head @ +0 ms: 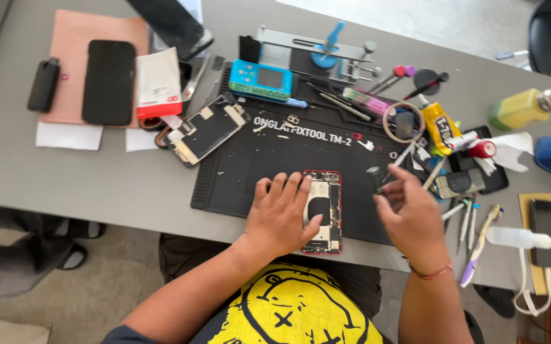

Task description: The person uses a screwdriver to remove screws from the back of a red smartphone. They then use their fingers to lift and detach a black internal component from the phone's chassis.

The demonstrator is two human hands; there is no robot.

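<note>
With my left hand (282, 213) flat on the opened red-framed phone (324, 210), fingers spread over its left half, the phone lies face-down-open on the black work mat (237, 172) right under that palm, internals showing to the right of my thumb

right hand (409, 213) is just right of the phone, not touching it, fingers loosely curled, thumb and fingertips pinching something small and dark (375, 172) — can't tell what exactly, looks like a tool tip or a tiny part

around the hands:
- ahead-left of left hand: detached screen assembly (207, 129) lying tilted on the mat's corner
- straight ahead, far edge of mat: blue handheld tester (261, 80), metal clamp jig (317, 54) behind it
- ahead of right hand: roll of tape (403, 121), yellow tube (441, 127)
- right of right hand: screwdrivers and tweezers (470, 220), white squeeze bottle (517, 237), a black phone on a yellow pad (545, 232)
- far left of left hand: another black phone (108, 81) on a pink sheet (75, 38)
</note>
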